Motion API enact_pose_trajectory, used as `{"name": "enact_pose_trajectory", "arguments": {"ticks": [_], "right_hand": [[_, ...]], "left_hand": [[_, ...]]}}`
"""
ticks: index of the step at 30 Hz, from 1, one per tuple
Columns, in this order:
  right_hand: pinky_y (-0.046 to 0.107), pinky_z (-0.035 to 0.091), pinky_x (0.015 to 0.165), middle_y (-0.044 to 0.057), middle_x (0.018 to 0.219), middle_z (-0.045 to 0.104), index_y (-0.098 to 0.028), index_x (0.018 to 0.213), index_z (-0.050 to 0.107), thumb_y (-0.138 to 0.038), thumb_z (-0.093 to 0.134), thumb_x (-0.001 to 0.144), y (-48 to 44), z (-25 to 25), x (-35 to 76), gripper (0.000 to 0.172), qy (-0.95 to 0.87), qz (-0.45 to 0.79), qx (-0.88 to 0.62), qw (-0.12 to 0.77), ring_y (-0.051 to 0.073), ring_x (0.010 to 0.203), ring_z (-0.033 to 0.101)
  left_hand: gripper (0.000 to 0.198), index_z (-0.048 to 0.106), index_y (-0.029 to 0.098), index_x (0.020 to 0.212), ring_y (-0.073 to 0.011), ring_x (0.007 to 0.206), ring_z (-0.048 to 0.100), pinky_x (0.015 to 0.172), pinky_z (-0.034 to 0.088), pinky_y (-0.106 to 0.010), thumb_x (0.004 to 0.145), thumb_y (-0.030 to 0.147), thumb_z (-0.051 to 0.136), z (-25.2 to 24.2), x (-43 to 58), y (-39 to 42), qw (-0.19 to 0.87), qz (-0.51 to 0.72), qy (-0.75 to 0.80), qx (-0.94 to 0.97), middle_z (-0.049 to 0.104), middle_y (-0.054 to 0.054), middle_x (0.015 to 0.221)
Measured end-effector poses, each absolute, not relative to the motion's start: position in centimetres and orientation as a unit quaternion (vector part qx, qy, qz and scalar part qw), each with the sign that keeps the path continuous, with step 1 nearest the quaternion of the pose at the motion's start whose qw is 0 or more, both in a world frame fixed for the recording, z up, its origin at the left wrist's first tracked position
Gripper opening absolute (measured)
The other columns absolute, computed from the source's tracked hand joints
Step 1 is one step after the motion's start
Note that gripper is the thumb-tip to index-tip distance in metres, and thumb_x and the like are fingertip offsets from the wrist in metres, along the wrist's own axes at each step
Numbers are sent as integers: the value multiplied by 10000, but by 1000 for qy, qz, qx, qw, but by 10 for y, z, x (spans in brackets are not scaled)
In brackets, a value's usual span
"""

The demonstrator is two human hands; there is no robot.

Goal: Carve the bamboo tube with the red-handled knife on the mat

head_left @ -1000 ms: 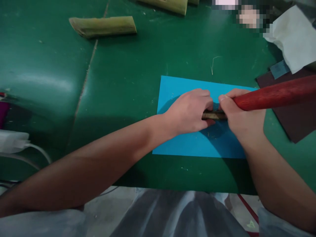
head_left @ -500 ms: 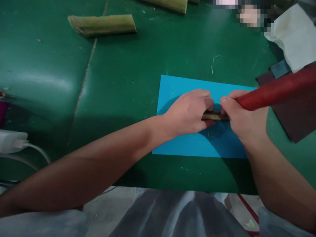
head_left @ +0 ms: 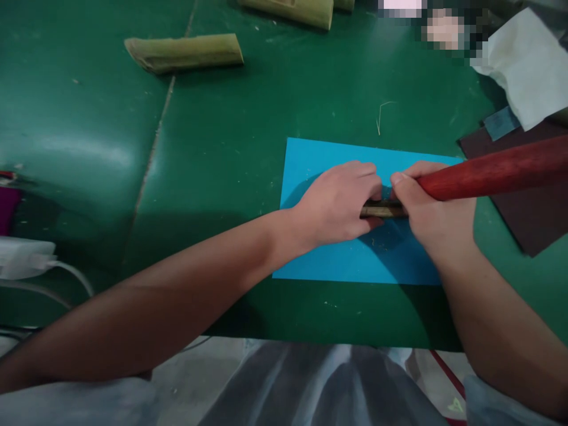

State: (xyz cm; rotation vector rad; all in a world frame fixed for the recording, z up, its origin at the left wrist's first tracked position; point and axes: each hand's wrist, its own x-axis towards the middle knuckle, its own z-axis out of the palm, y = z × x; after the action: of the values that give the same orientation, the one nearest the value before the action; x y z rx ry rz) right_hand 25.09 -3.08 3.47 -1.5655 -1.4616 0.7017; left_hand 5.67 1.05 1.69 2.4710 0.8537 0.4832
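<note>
My left hand (head_left: 339, 201) is closed over a narrow bamboo strip (head_left: 385, 209), pressing it down over a bright blue sheet (head_left: 306, 168). At the strip's right end, my right hand (head_left: 437, 216) is closed on a tool with a thick red wooden handle (head_left: 501, 171). The handle points out to the right, past the frame edge. My fingers hide the tool's working end, so its kind does not show. Small pale shavings lie on the blue sheet below the strip.
A cut bamboo piece (head_left: 190, 53) lies at the upper left, another (head_left: 295, 10) at the top edge. Dark brown sheets (head_left: 523, 219) and a white crumpled paper (head_left: 528, 68) are at the right. A white plug with a cable (head_left: 31, 257) sits at the left edge.
The outer end of the red handle has dipped lower, and my right hand has shifted slightly left. My left hand keeps its grip on the bamboo strip. The view has moved a little.
</note>
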Motion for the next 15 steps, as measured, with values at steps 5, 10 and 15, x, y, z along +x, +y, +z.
{"name": "enact_pose_trajectory", "arguments": {"ticks": [5,10,15], "right_hand": [[466,687,859,-6,707,651,-329,692,603,-411,764,939,-35,37,254,306,-589,288,-631,416,272,798,760],[461,683,799,-4,696,647,-334,693,617,-452,790,933,-38,38,255,318,-579,291,-635,421,272,770,750],[430,648,724,-1,675,654,-332,667,613,-397,762,897,-39,41,252,281,-571,297,-638,423,251,708,705]], "left_hand": [[97,749,194,1029,-335,1054,757,870,542,-458,986,260,807,20,57,7,215,163,313,911,764,-96,1010],[93,741,201,1063,-335,1057,749,857,531,-465,989,243,777,21,57,7,194,162,302,919,771,-104,1052],[94,738,194,1054,-334,1038,743,830,514,-460,978,234,776,18,56,6,186,172,299,920,767,-109,1050]]}}
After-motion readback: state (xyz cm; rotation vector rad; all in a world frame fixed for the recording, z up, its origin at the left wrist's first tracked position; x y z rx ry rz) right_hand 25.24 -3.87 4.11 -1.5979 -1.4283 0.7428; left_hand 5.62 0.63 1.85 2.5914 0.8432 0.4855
